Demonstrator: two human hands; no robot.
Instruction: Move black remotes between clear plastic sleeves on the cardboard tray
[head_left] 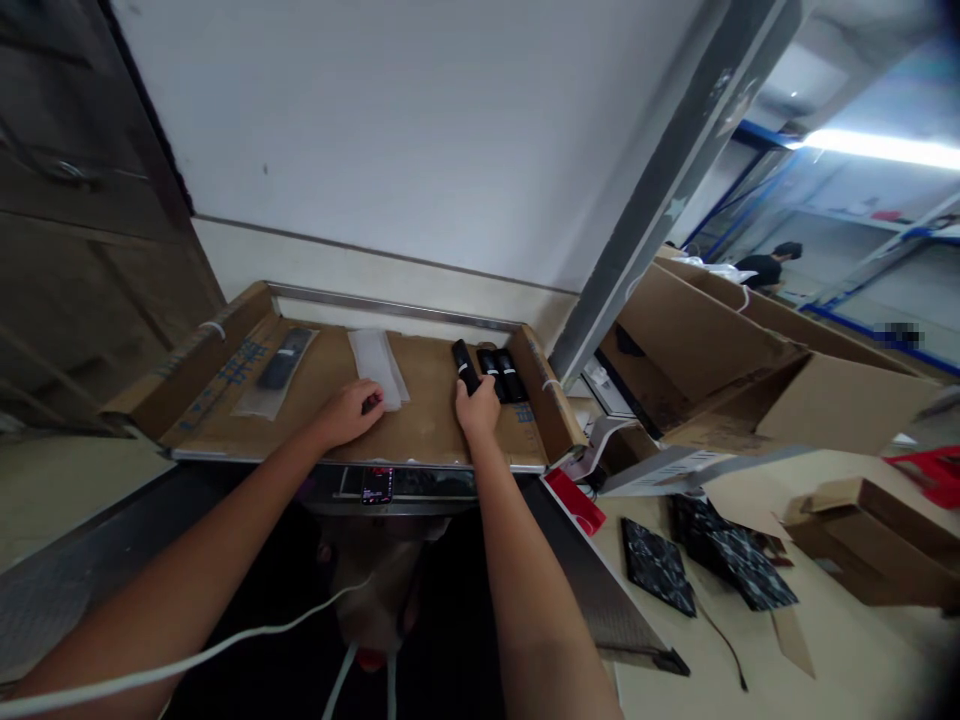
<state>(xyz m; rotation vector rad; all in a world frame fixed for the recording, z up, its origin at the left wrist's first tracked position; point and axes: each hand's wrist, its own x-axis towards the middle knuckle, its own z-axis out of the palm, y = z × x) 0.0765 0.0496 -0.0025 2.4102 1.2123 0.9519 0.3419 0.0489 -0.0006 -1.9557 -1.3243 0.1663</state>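
Observation:
My right hand (478,405) grips a black cylindrical item (465,364) with a small white label, tilted over the cardboard-lined work surface (427,435). Just right of it, two similar black items (509,378) lie side by side. My left hand (355,411) has curled fingers at the lower edge of some translucent white sleeves (375,362); what its fingers hold, if anything, is hidden. Toward the left end lies a translucent sleeve with a dark item (280,366) inside.
Cardboard walls (551,400) edge the surface. A phone (377,485) sits below its front edge. Large open cartons (697,350) stand at right, beside a grey post. Black patterned packages (657,563) and another carton (877,535) are on the floor. A person (766,268) is in the background.

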